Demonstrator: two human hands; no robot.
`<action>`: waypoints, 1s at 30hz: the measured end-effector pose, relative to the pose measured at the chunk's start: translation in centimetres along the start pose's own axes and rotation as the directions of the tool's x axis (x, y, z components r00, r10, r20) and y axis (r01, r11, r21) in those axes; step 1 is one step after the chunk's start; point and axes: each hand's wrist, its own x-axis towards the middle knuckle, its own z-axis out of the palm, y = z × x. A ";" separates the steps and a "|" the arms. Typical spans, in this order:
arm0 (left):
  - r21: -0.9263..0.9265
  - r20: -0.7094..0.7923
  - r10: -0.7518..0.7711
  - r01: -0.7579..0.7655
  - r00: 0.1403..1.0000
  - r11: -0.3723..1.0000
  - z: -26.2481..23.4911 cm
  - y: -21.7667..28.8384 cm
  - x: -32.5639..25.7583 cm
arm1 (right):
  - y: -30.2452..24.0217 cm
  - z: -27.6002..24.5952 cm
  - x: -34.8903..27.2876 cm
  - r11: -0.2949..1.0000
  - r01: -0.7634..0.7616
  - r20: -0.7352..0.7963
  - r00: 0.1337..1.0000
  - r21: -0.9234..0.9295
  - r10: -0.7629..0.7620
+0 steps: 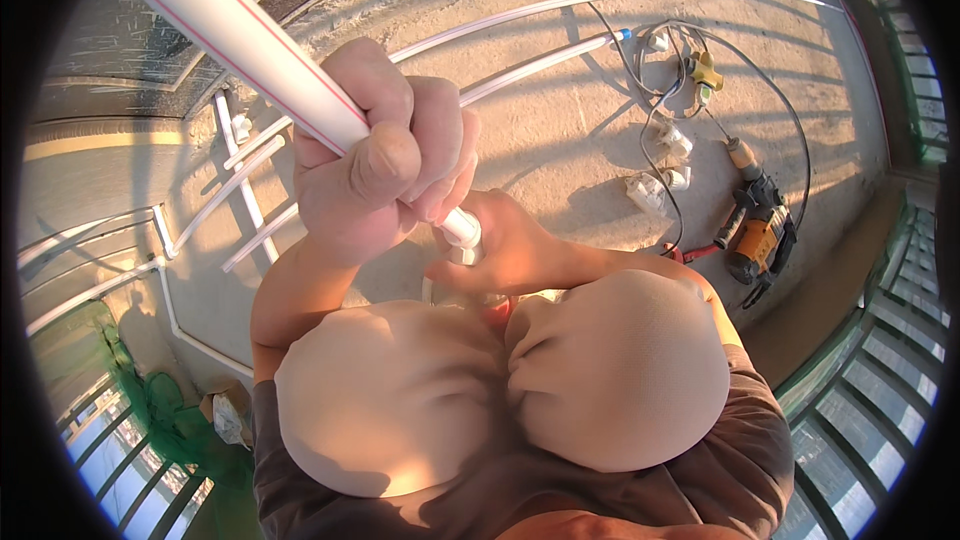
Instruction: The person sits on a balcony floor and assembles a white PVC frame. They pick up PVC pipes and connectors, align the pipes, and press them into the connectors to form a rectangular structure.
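Note:
My left hand [375, 145] is wrapped round a white plastic pipe with red stripes [245, 35], which slants up toward the upper left. At its lower end sits a white pipe fitting [462, 232]. My right hand [505, 240] is closed round that fitting, close below my left hand. Both hands are held in front of my bent knees. Part of a red object [497, 310] shows between my knees, mostly hidden, so its kind is unclear.
White pipes [540, 65] lie across the concrete floor, with joined pipes [240, 160] at the left. An orange and black power drill [760, 235], looped cable, yellow socket block [704, 70] and plastic bags [650, 192] lie right. Railings [870, 370] and green netting [165, 410] edge the space.

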 end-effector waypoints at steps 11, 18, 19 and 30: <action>0.751 -0.393 -0.411 0.545 0.823 0.373 -7.2 -2.2 -5.3 | 8.5 -2.1 -0.3 0.888 0.118 -0.171 0.984 0.445 -0.045; 0.717 -0.653 -0.388 0.367 0.650 -0.592 -17.9 -10.4 -16.4 | 17.6 -8.7 -1.5 0.859 0.187 -0.763 0.573 0.476 0.298; 0.730 -0.652 -0.408 0.385 0.639 -0.564 -18.6 -11.1 -17.2 | 18.5 -9.6 -1.5 0.845 0.197 -0.771 0.547 0.497 0.326; 0.682 -0.628 -0.184 0.421 0.756 -0.598 -19.6 -3.8 -17.6 | 20.4 -13.7 -3.4 0.830 -0.526 -0.959 0.283 -0.187 -0.036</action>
